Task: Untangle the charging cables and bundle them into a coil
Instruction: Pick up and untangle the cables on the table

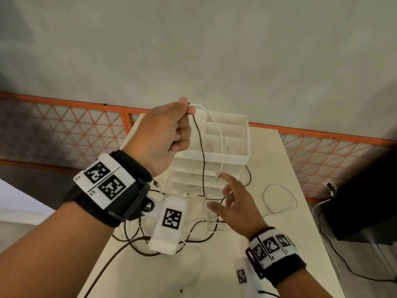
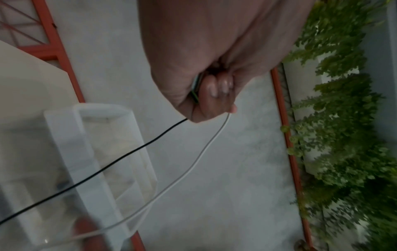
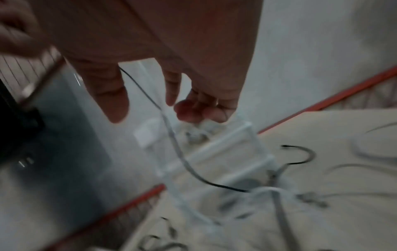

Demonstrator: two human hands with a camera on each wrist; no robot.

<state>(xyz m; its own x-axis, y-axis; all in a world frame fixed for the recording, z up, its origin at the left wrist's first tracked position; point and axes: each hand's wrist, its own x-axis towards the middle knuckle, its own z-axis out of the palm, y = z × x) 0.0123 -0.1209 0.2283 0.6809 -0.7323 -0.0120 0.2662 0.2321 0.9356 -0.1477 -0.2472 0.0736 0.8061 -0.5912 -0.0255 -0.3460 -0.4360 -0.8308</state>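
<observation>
Nearest on the counter point(image 1: 285, 168), black and white cables point(image 1: 193, 231) lie tangled. Right hand point(image 1: 234, 209), fingers spread, touches white cable point(image 1: 219, 134). Left hand point(image 1: 165, 134) pinches both strands aloft. Behind, compartmented clear organizer point(image 1: 242, 138); contents unclear.

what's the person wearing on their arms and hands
Both forearms are bare, with no sleeves. Each wrist carries a black band wrapped with a white strip of square black-and-white markers. A black bracket under the left wrist holds a white padded block with one more marker; a similar white block sits by the right wrist. A ring shows on the left hand.
</observation>
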